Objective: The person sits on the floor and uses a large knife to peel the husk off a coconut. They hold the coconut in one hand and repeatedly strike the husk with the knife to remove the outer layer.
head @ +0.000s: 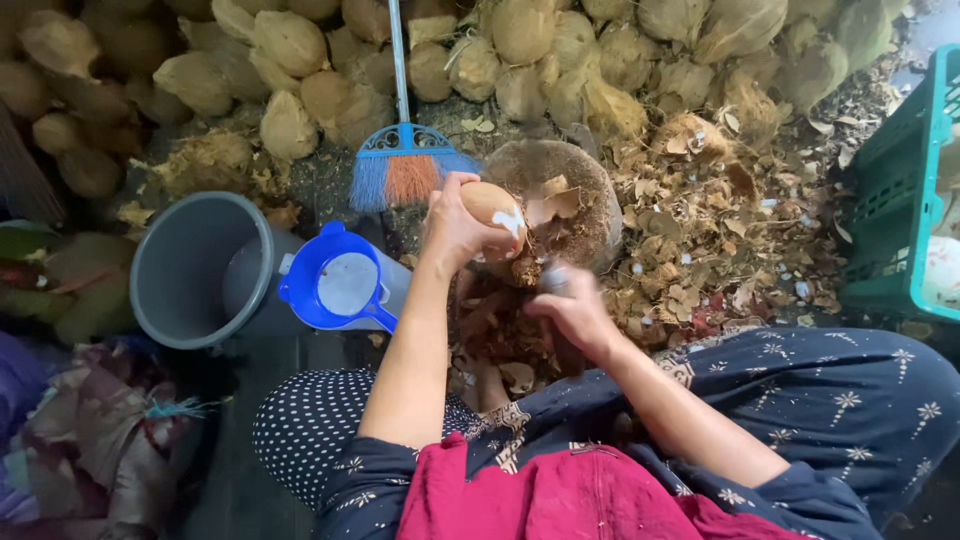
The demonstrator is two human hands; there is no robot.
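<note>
My left hand [455, 228] grips a peeled coconut [492, 205], brown with a white patch of flesh showing, held up over a wooden chopping block [590, 190]. Just below and to the right, my right hand [572, 308] is closed around a tool whose blurred metal end [553, 277] points up at the coconut. Brown shell chips cover the block's top and the ground under both hands.
A heap of husked coconuts [290, 45] fills the far side. A blue broom [405, 165] lies ahead. To the left are a grey bucket [170, 290] and a blue strainer [335, 285]. A green crate [900, 200] sits at right, beside a pile of shell scraps [720, 230].
</note>
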